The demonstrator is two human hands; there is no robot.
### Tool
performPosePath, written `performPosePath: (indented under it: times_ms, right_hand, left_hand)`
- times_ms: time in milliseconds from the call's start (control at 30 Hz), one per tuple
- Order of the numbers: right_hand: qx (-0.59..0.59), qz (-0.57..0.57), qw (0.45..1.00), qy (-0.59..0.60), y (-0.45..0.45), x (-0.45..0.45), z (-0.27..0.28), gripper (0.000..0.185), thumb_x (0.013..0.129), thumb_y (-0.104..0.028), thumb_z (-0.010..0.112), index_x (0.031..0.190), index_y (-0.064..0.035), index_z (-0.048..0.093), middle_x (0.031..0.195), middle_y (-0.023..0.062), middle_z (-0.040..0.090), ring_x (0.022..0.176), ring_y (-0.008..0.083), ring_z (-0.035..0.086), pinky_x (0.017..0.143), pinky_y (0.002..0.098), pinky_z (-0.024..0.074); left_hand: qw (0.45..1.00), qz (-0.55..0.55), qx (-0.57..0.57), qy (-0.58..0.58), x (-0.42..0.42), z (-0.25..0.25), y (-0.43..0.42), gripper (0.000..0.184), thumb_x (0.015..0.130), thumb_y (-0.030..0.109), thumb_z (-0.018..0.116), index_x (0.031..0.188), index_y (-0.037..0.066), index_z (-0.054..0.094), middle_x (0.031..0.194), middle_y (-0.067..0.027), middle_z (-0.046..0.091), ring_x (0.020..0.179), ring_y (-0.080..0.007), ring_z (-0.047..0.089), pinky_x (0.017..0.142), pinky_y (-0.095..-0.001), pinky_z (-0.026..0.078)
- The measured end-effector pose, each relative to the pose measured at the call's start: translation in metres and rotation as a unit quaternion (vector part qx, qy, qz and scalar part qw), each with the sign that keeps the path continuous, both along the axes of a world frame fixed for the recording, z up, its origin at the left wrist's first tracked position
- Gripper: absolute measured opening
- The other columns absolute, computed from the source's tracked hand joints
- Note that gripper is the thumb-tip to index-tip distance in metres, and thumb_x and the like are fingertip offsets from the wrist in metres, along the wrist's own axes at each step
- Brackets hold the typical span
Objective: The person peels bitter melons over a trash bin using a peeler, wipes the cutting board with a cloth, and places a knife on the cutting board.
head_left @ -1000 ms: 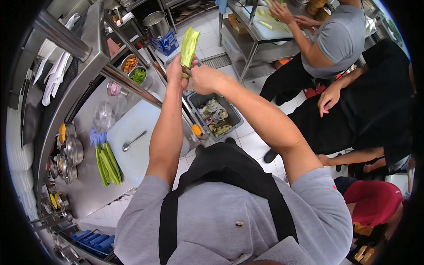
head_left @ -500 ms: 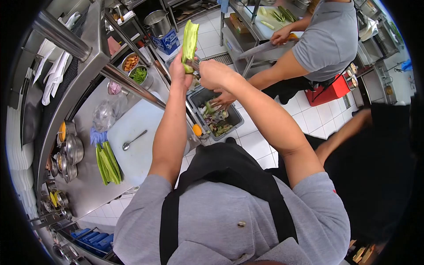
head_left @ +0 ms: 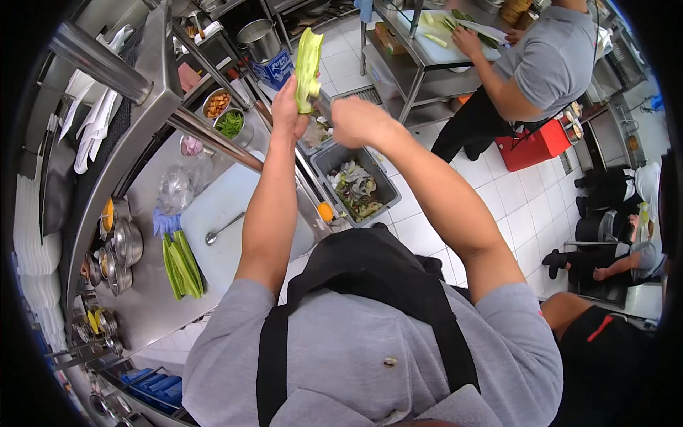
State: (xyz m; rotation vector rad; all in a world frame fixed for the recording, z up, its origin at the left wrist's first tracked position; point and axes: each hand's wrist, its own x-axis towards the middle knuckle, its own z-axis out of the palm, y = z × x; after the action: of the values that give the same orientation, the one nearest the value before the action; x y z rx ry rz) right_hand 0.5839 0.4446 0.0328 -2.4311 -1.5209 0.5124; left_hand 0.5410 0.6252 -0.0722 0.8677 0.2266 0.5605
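Note:
My left hand (head_left: 289, 112) is closed around the lower end of a long, halved cucumber (head_left: 307, 62), its pale cut face showing. The cucumber stands nearly upright over the counter's edge. Beside its lower end, my right hand (head_left: 361, 122) is a fist around a metal utensil that looks like a spoon, blurred and mostly hidden by the fingers. A grey bin (head_left: 393, 193) with vegetable scraps (head_left: 358, 186) stands below my hands. On the counter to the left, several long green cucumber pieces (head_left: 182, 265) lie beside a white cutting board (head_left: 263, 206) with a spoon (head_left: 225, 228) on it.
Bowls of chopped green vegetable (head_left: 229, 124) and orange pieces (head_left: 216, 105) line the counter's far side, near a metal shelf post (head_left: 213, 139). A co-worker (head_left: 544, 64) cuts at another board (head_left: 434, 47). A red container (head_left: 533, 146) stands on the tiled floor.
The co-worker's hand has left the bin, and both their hands are now at their board. My right hand has moved slightly away from the cucumber. A dark-clothed person at right has shifted.

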Motion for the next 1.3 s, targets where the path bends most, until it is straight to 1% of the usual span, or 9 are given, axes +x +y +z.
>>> performPosePath:
  times_ms: [100, 267, 433, 533, 700, 833, 933, 1133, 1300]
  right_hand:
    - [0.097, -0.074, 0.99, -0.07, 0.017, 0.011, -0.02, 0.026, 0.082, -0.01, 0.059, 0.1, 0.0084, 0.064, 0.099, 0.0271, 0.069, 0.094, 0.0371, 0.07, 0.082, 0.0449, 0.0572]
    - [0.08, 0.031, 0.984, -0.153, 0.005, -0.017, -0.057, 0.024, 0.085, -0.009, 0.054, 0.095, 0.0104, 0.062, 0.097, 0.0262, 0.067, 0.088, 0.0343, 0.072, 0.068, 0.0428, 0.0594]
    - [0.077, -0.003, 0.992, -0.104, 0.01, -0.001, -0.019, 0.02, 0.082, -0.007, 0.057, 0.094, 0.0065, 0.065, 0.098, 0.0242, 0.067, 0.09, 0.0326, 0.071, 0.073, 0.0428, 0.0587]
    - [0.149, -0.023, 0.981, -0.123, 0.017, 0.0, -0.03, 0.026, 0.078, -0.008, 0.059, 0.099, 0.0081, 0.057, 0.09, 0.0264, 0.068, 0.079, 0.0418, 0.07, 0.071, 0.0492, 0.0573]
    - [0.005, 0.017, 0.999, -0.043, -0.011, -0.013, -0.022, 0.023, 0.08, -0.009, 0.059, 0.096, 0.0049, 0.066, 0.099, 0.0234, 0.068, 0.092, 0.037, 0.07, 0.078, 0.0442, 0.0576]
    - [0.117, -0.025, 0.988, -0.093, 0.002, 0.005, 0.002, 0.021, 0.081, -0.009, 0.057, 0.095, 0.0046, 0.064, 0.098, 0.0229, 0.068, 0.089, 0.0373, 0.07, 0.078, 0.0455, 0.0574]
    - [0.135, -0.015, 0.985, -0.103, 0.012, 0.006, -0.023, 0.021, 0.081, -0.01, 0.057, 0.095, 0.0043, 0.063, 0.096, 0.0228, 0.068, 0.086, 0.0384, 0.07, 0.077, 0.0448, 0.0576]
    - [0.063, 0.065, 0.994, -0.067, -0.01, -0.005, -0.034, 0.017, 0.081, -0.008, 0.057, 0.091, 0.0055, 0.062, 0.092, 0.0233, 0.068, 0.08, 0.037, 0.072, 0.069, 0.043, 0.0588]
    - [0.139, 0.015, 0.981, -0.132, -0.005, -0.008, -0.037, 0.022, 0.082, -0.008, 0.057, 0.097, 0.0081, 0.059, 0.092, 0.0239, 0.069, 0.083, 0.0394, 0.071, 0.074, 0.0471, 0.058]
  left_hand:
    - [1.0, -0.002, -0.023, 0.019, 0.001, 0.0, -0.01, 0.039, 0.106, 0.028, 0.042, 0.135, 0.005, 0.053, 0.111, -0.0109, 0.068, 0.085, -0.0171, 0.064, 0.067, -0.0346, 0.055]
    - [0.999, 0.047, 0.024, 0.008, 0.004, -0.014, -0.005, 0.041, 0.105, 0.024, 0.044, 0.138, 0.0, 0.049, 0.114, -0.0138, 0.065, 0.097, -0.0215, 0.066, 0.078, -0.0367, 0.058]
    - [0.998, 0.031, 0.05, -0.021, 0.001, -0.01, -0.005, 0.041, 0.106, 0.021, 0.043, 0.138, -0.004, 0.048, 0.114, -0.0152, 0.065, 0.097, -0.0227, 0.066, 0.082, -0.034, 0.056]
    - [0.997, 0.041, 0.025, -0.059, 0.006, -0.006, -0.008, 0.041, 0.105, 0.021, 0.045, 0.138, -0.003, 0.048, 0.115, -0.0147, 0.065, 0.098, -0.0218, 0.066, 0.083, -0.0324, 0.055]
    - [0.997, 0.073, 0.02, -0.025, 0.0, 0.0, -0.002, 0.042, 0.105, 0.022, 0.045, 0.141, 0.001, 0.047, 0.117, -0.0121, 0.065, 0.099, -0.0213, 0.066, 0.084, -0.0352, 0.055]
    - [0.995, 0.018, -0.008, -0.097, 0.001, 0.003, -0.008, 0.043, 0.105, 0.025, 0.043, 0.14, 0.0, 0.048, 0.122, -0.0124, 0.063, 0.104, -0.021, 0.064, 0.088, -0.0347, 0.054]
    - [0.989, -0.016, -0.078, -0.124, 0.008, 0.003, -0.016, 0.049, 0.106, 0.032, 0.037, 0.141, 0.0, 0.045, 0.13, -0.015, 0.059, 0.113, -0.0226, 0.061, 0.093, -0.0363, 0.052]
    - [0.993, 0.004, -0.065, -0.096, 0.001, 0.0, -0.009, 0.047, 0.106, 0.032, 0.038, 0.14, 0.0, 0.046, 0.13, -0.0161, 0.058, 0.116, -0.0239, 0.06, 0.092, -0.0368, 0.054]
    - [0.996, 0.021, -0.012, -0.091, 0.004, 0.005, -0.011, 0.045, 0.105, 0.031, 0.041, 0.138, 0.001, 0.048, 0.128, -0.0159, 0.06, 0.113, -0.0242, 0.062, 0.087, -0.0366, 0.055]
